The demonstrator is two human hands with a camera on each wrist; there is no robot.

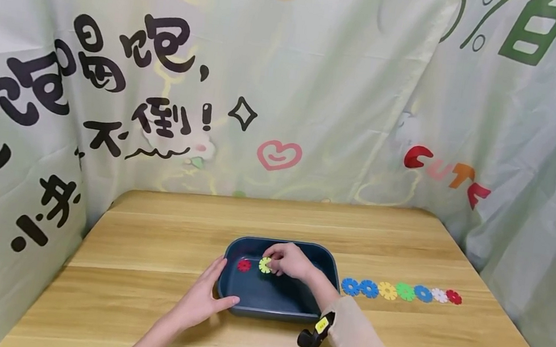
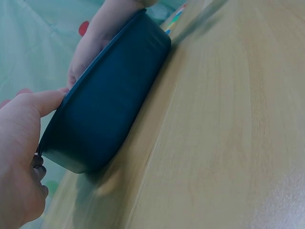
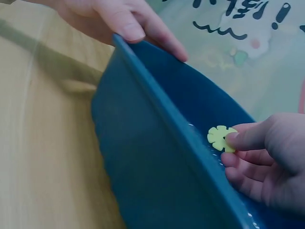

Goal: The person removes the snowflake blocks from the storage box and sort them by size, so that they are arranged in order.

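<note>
A dark blue plastic basin [image 1: 274,314] stands near the middle of the table. My right hand [image 1: 291,260] reaches into it and pinches a yellow-green notched plastic disc [image 3: 220,138] between thumb and forefinger. Left of that disc, a red notched disc [image 1: 244,265] lies inside the basin. At the basin's left end is my left hand [image 1: 202,295], its fingers extended along the side. Its thumb rests at the front rim, as the left wrist view also shows. In that view the basin wall hides the right fingertips.
To the right of the basin, several notched discs [image 1: 388,291] in blue, yellow, green, white and red lie in a row on the wooden table [image 1: 165,212]. A black camera [image 1: 312,337] is strapped at my right wrist. Printed curtains [image 1: 346,118] hang behind the table.
</note>
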